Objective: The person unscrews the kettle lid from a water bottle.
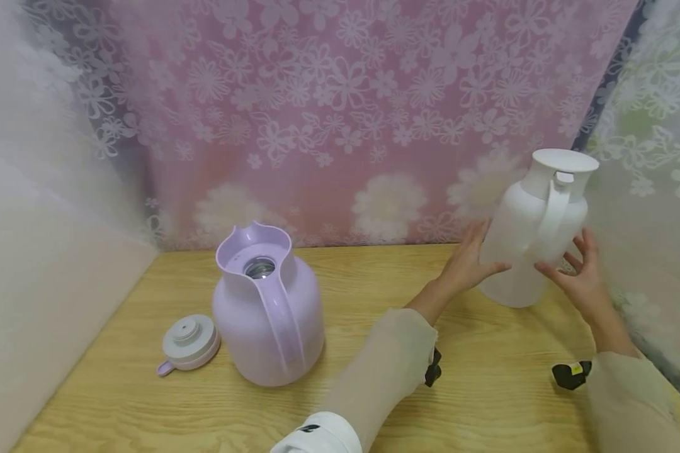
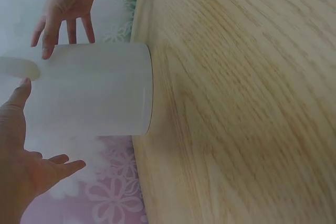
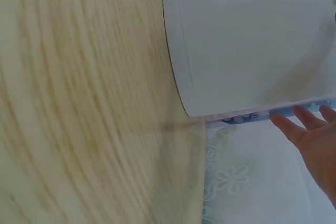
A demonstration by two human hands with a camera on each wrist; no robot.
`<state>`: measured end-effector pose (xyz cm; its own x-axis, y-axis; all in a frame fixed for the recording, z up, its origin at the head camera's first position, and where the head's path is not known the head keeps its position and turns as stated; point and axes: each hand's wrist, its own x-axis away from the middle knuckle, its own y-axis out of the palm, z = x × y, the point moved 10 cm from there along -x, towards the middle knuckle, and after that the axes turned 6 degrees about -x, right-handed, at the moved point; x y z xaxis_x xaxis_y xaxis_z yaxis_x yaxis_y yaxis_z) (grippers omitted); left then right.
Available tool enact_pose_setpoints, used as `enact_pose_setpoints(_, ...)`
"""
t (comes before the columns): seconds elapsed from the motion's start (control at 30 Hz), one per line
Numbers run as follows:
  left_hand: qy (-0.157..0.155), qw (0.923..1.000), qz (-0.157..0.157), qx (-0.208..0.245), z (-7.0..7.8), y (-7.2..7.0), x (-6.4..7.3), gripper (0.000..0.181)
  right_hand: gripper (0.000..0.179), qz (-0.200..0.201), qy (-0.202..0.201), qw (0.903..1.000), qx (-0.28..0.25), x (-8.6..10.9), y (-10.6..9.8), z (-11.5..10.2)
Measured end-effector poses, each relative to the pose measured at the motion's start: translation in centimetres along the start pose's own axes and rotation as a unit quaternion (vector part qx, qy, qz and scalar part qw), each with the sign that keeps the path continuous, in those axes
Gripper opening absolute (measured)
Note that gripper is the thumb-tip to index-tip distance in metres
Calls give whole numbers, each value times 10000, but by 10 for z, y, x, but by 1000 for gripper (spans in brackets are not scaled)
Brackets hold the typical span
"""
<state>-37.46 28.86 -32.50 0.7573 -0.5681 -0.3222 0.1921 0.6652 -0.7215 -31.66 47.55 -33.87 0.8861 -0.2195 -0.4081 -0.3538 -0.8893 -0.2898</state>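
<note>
A white vacuum jug [image 1: 512, 251] with a flat top and a handle facing me stands upright at the back right of the table. My left hand [image 1: 469, 261] is at its left side, fingers extended and thumb pointing across the body below the handle. On the opposite side is my right hand [image 1: 583, 283], its fingers spread and thumb toward the jug. In the left wrist view, the jug's lower body [image 2: 100, 93] lies between both hands. The right wrist view shows the straight fingers [image 3: 310, 120] beside the wall of the jug.
A lilac vacuum jug [image 1: 266, 314] stands lidless on the wooden table [image 1: 481, 390], its inner opening showing. Left of it lies a round grey lid [image 1: 189, 340] with a lilac tab. A floral curtain [image 1: 340, 126] hangs behind the table, with pale walls at both sides.
</note>
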Motion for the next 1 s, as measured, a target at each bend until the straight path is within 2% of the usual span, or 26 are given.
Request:
enact_pose_setpoints(0.13, -5, 9987, -37, 513, -3, 10, -6, 91, 94, -89, -10, 9999, -96, -5, 4, 7)
enact_pose_setpoints(0.3, -93, 9944, -222, 1029, -6, 22, -13, 92, 91, -268, 172, 9994, -102, -10, 8, 16)
enact_pose_setpoints(0.47, -76, 9846, -487, 1678, -5, 30, -18, 93, 89, -360, 189, 9992, -10, -10, 9, 18)
enact_pose_setpoints(0.63, -25, 9737, -620, 2192, 0, 33, -18, 95, 90, -469, 276, 9984, 178, -8, 12, 21)
enact_pose_setpoints(0.73, 108, 9722, -611, 2256, 4, 34, -20, 94, 91, -562, 365, 9976, 197, -6, 17, 21)
enact_pose_setpoints(0.83, 297, 9747, -556, 2144, 7, 33, -24, 92, 91, -498, 252, 9982, 214, -8, 20, 18)
enact_pose_setpoints(0.93, 209, 9787, -575, 1959, 5, 34, -28, 91, 91, -270, 4, 9992, 310, -12, 19, 17)
enact_pose_setpoints(1.0, 38, 9808, -609, 1850, 1, 35, -29, 90, 90, -95, -157, 9992, 365, -15, 19, 20)
